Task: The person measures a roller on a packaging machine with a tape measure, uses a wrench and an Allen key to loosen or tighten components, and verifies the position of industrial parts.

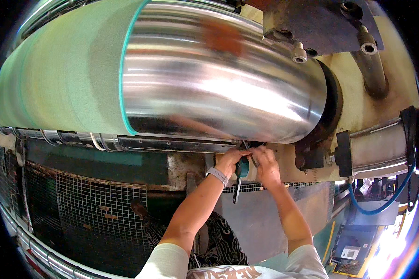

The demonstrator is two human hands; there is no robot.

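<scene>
Both my hands meet at the right end of a long dark bar [181,144], just under a big shiny steel roller [209,88]. My left hand [232,160], with a grey wristband, has its fingers bent together at the bar's end; what they grip is hidden. Close beside it, my right hand [266,165] is slightly blurred, its fingers closed around a thin metal rod [254,161] whose kind I cannot make out. Between the hands sits a dark green rounded part [242,166], with a slim black lever [237,189] pointing down from it.
Pale green fabric [74,69] wraps the roller's left part. A dark block with bolts [323,28] overhangs at upper right. Right of my hands are a metal cylinder [377,144] and a blue hose [381,206]. Wire mesh [102,204] lies at lower left, a grey plate [256,223] below.
</scene>
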